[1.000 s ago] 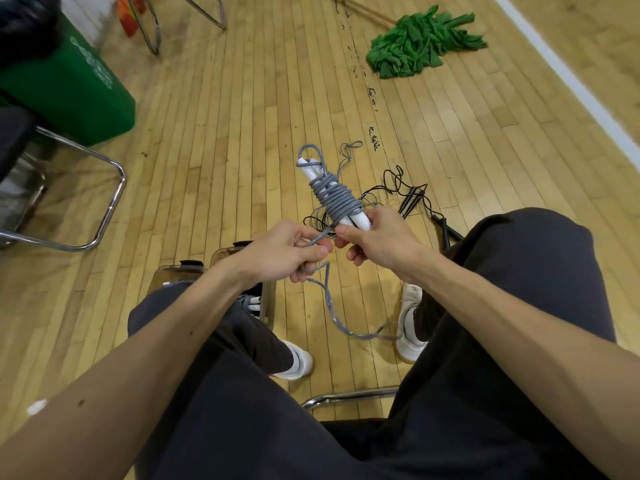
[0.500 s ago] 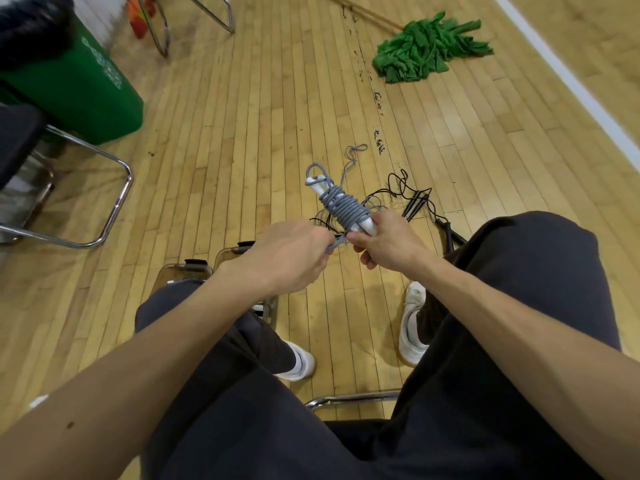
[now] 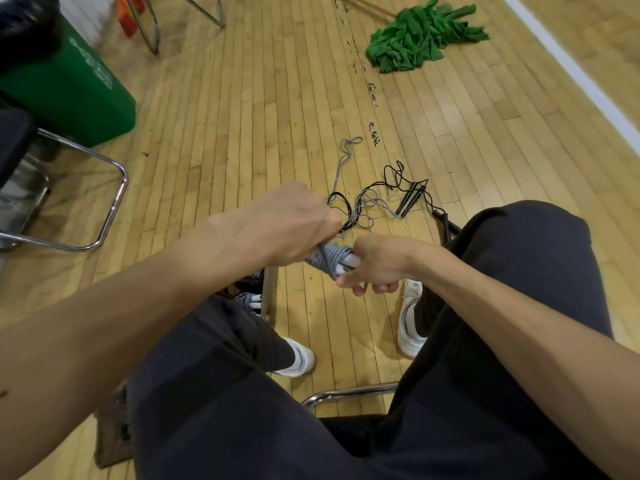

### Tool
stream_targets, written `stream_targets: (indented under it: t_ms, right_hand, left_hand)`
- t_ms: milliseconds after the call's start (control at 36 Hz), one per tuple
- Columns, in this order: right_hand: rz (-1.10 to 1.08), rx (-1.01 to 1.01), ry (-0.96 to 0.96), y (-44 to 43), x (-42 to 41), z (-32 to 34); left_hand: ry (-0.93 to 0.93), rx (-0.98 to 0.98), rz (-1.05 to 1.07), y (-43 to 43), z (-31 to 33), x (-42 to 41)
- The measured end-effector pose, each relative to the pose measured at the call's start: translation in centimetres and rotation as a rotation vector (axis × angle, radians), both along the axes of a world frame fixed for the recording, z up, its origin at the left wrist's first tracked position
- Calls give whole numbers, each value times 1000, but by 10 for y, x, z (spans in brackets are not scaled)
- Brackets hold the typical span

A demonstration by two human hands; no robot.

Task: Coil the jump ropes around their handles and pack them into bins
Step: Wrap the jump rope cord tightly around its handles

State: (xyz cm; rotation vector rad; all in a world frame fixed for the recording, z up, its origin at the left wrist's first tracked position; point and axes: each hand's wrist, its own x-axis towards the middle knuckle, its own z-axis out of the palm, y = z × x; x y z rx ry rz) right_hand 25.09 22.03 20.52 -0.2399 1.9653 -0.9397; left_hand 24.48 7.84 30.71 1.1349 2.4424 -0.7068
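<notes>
Grey jump rope (image 3: 329,258), coiled round its white handles (image 3: 349,262), is gripped by left hand (image 3: 294,223) and right hand (image 3: 375,263)

Two hands (image 3: 291,226) (image 3: 377,265), one coiled grey rope (image 3: 334,256), one green bin (image 3: 79,95), one mop (image 3: 415,36).

I read the scene as bright and evenly lit from overhead; no lamp is in view. The floor (image 3: 242,133) carries soft pale sheen toward the upper right, near the white line (image 3: 568,67), with no hard glare. Shadows are faint and diffuse; a weak one lies beside the chair frame (image 3: 114,202). The trousers (image 3: 485,341) render near-black with little fold detail. Wide-angle distortion bows the floorboards outward at the edges. Motion blur smears the upper left corner and the lettering on the bin (image 3: 86,91). The centre is sharpest, yet the rope (image 3: 334,258) and the left hand (image 3: 291,223) gripping it are slightly soft.
</notes>
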Motion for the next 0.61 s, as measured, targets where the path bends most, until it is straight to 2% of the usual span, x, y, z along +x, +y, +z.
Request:
stream_targets:
  t_ms: [83,333,500,611]
  right_hand:
    - [133,-12,-37,-2,4,4]
    - [379,-54,7,-4,17,12]
    - [349,-184,40,-5,23,12]
    - [313,-150,137,-6,29,18]
  left_hand:
    - [-5,8,-4,7,2,-6]
    - [-236,117,201,19,-4,-18]
    - [-239,145,195,24,-10,-23]
    - [-225,165,177,15,-16,-28]
